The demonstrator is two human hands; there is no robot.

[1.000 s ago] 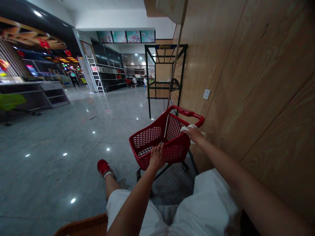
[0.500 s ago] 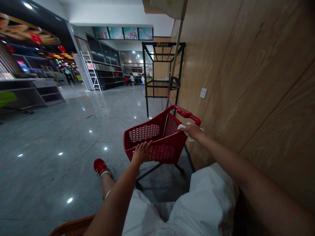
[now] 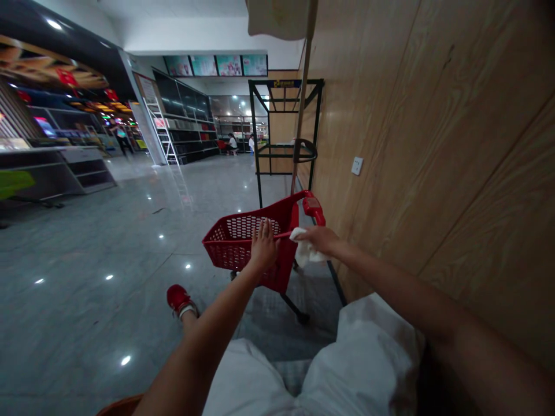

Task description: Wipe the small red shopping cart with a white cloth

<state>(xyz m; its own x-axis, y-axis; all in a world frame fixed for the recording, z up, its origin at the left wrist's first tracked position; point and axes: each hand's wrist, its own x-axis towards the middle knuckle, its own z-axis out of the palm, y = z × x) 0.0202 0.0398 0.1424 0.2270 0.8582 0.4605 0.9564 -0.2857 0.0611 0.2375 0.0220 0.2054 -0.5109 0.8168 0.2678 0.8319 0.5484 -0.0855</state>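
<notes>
A red plastic shopping cart (image 3: 229,254) with perforated sides stands in front of my knees, turned so its narrow front points left. My left hand (image 3: 263,245) lies against the cart's near top rim, fingers stretched out and up. In my right hand (image 3: 319,240) is a white cloth (image 3: 304,249), pinched at the near rim close to the handle end. Part of the cloth hangs down below my fingers. The cart's red handle (image 3: 314,208) rises just beyond that hand.
A wood-panelled wall (image 3: 390,144) with a socket (image 3: 356,166) runs along my right. Behind the cart stand a dark metal rack (image 3: 255,138) and a long pole (image 3: 302,110). A ladder (image 3: 163,136), shelves and people are farther off. A brown basket edge (image 3: 119,406) shows at lower left.
The cart has swivelled, its front swinging left and its handle end shifting left. My right hand has moved left with the cloth. My left hand has slid right and up along the rim.
</notes>
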